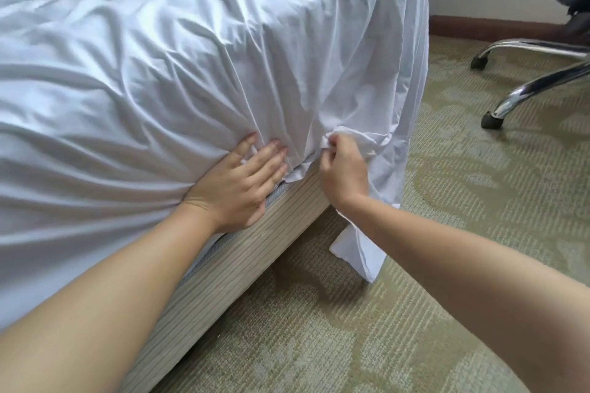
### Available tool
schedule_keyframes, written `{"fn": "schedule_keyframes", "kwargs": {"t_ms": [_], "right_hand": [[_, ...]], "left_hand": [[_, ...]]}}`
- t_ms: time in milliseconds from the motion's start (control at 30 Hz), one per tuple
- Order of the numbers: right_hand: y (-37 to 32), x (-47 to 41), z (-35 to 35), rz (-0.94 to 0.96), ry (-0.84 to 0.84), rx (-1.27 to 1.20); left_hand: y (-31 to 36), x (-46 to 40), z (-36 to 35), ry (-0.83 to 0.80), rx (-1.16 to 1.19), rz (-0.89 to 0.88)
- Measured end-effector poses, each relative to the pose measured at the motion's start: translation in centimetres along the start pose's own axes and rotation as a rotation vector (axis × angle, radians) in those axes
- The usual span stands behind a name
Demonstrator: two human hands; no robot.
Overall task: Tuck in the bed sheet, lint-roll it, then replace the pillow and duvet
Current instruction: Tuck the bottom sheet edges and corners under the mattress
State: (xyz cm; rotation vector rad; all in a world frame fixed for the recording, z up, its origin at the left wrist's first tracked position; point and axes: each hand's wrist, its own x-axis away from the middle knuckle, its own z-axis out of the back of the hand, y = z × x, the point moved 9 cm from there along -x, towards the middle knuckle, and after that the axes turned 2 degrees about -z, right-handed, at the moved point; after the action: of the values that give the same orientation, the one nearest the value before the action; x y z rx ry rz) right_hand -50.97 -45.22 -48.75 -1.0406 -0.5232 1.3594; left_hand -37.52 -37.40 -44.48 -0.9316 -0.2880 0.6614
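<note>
Tucking was under way: the left hand (pixel 238 182) pressed flat, fingers spread, on the bed sheet (pixel 178 73) at the mattress side, while the right hand (pixel 343 169) pinched its loose corner. Next, I'd judge, that hanging fold needed pushing under the mattress.

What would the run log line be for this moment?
step: tucking sheet | left hand: flat, pressing bed sheet | right hand: pinching sheet fold at corner | corner flap hanging loose | lint-roll, pillow, duvet: not yet done

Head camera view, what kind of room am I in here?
Probably a bedroom, perhaps a hotel room: a bed with a wrinkled white bed sheet over a striped beige bed base, patterned green carpet, and a chrome-legged swivel chair nearby.
</note>
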Motion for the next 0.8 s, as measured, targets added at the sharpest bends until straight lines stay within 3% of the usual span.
{"fn": "schedule_keyframes", "kwargs": {"t_ms": [133,267,433,567,667,800], "right_hand": [[-0.4,2.1,-2.0,0.379,-0.332,0.453],[0.0,1.2,-2.7,0.414,-0.38,0.716],[-1.5,-0.6,-3.1,0.378,-0.297,0.762],[-2.2,-1.7,-3.6,0.425,-0.461,0.798],[-0.7,-2.1,-2.6,0.403,-0.592,0.78],[-1.4,-2.9,-2.5,0.497,-0.653,0.848]], "left_hand": [[-0.2,-0.1,-0.3,-0.045,0.028,0.022],[0.6,-0.8,-0.6,-0.132,0.052,-0.002],[1.1,-2.5,-0.2,-0.233,0.092,-0.074],[0.2,-3.3,0.8,-0.343,-0.004,-0.037],[0.8,-3.9,1.0,-0.533,0.062,-0.033],[0.2,-5.0,0.8,-0.618,0.109,0.011]]}}
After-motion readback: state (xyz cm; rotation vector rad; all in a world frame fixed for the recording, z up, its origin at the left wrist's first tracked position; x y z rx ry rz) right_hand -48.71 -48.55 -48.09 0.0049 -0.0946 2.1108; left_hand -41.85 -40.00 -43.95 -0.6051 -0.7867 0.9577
